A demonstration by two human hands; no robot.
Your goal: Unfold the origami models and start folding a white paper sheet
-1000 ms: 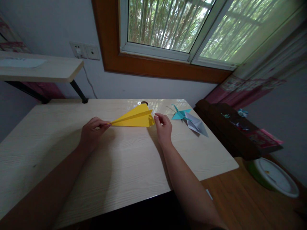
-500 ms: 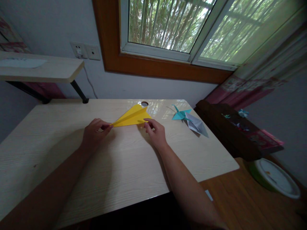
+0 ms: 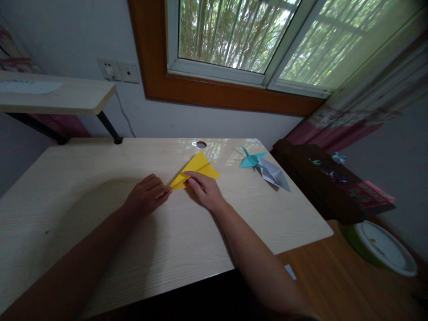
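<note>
the right hand lies flat, fingers extended and together, pressing on the near half of the folded yellow paper; it grips nothing, the palm side simply bearing down. the left hand meets the paper's pointed near-left tip, fingers loosely curled with the fingertips on or just beside the point; whether they pinch the tip or only steady it cannot be told from this view. the paper lies flat on the pale wooden desk, near its middle, its far corner pointing toward a small round cable hole at the desk's back edge.

what has just changed: a second ago the paper was a long, shallow wedge held slightly raised between the two hands, the right hand at its wide end. half a second ago the right hand had slid inward along the lower edge. now the visible yellow shape is shorter and more compact, both hands have drawn close together, and the right hand covers much of it. judged from this, a fold has been brought over and is being flattened.

unchanged beside the work: a teal paper crane and a grey folded paper, touching each other, well to the right of the yellow paper.
</note>
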